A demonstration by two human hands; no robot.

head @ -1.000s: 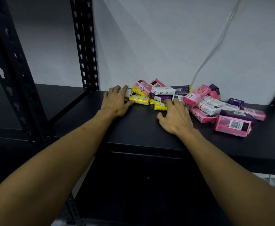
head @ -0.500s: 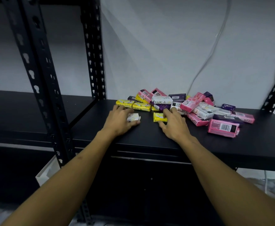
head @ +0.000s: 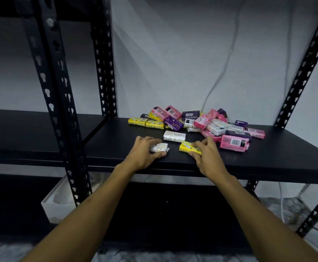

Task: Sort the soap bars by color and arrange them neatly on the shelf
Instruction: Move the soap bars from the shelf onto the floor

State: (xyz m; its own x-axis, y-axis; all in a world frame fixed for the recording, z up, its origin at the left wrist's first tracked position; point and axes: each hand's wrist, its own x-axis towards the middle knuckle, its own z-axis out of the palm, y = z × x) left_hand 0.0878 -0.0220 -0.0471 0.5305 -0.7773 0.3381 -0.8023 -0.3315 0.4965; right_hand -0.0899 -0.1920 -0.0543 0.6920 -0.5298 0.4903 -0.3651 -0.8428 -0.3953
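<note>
A jumbled pile of soap bars in pink, purple, yellow and white wrappers lies at the back of the black shelf. My left hand grips a small white soap bar near the shelf's front edge. My right hand pinches a yellow soap bar beside it. A white Lux bar lies alone just behind both hands. Two yellow bars sit side by side at the pile's left edge. A pink bar with a barcode lies at the front right of the pile.
Black perforated uprights stand left of my hands, with a second dark shelf beyond them. A white cable hangs down the wall behind the pile. A white box sits below the shelf at left.
Both hands have drawn back from the pile toward the front edge, the left bringing a white bar, the right a yellow one. A white Lux bar now lies apart from the pile.
</note>
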